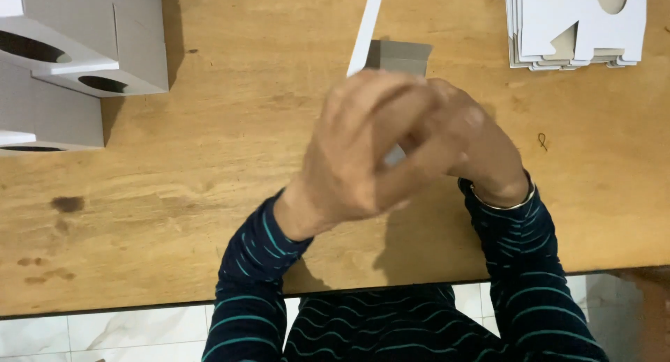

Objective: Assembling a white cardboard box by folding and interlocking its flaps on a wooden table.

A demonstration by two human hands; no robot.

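Both of my hands are together over the middle of the wooden table (pixel 209 167), wrapped around a white-and-grey cardboard box blank (pixel 394 55). My left hand (pixel 356 149) lies on top, blurred by motion, and covers most of the piece. My right hand (pixel 474 142) grips it from the right side. A white flap (pixel 366 31) sticks up and away from my hands, with a grey inner panel beside it. The rest of the cardboard is hidden under my fingers.
Several folded grey boxes with oval cut-outs (pixel 77 62) stand at the table's far left. A stack of flat white blanks (pixel 576 27) lies at the far right. The table's near edge (pixel 139 307) runs above a white tiled floor.
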